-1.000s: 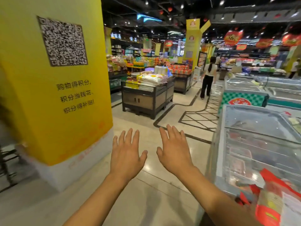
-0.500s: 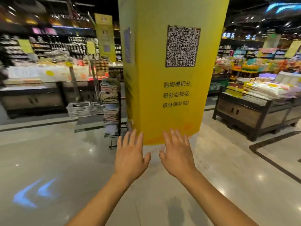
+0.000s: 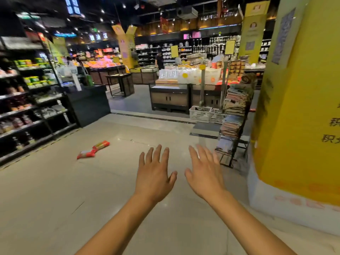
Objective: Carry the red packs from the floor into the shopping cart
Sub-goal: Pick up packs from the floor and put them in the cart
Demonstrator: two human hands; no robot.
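Approach step: your L grip [image 3: 154, 173] & R grip [image 3: 206, 173] spread, empty; next, reach packs [image 3: 93, 150] ahead-left on floor [image 3: 55, 199].

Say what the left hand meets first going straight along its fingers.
Way looks free: the left hand points over bare floor, the red packs lying off to its left. Farther on, likely a wooden display counter; depth unclear.

I've got both bare arms stretched out ahead, palms down. My left hand [image 3: 154, 176] is flat, fingers straight and slightly spread; my right hand [image 3: 205, 174] matches it alongside, thumbs nearly meeting, both holding nothing.
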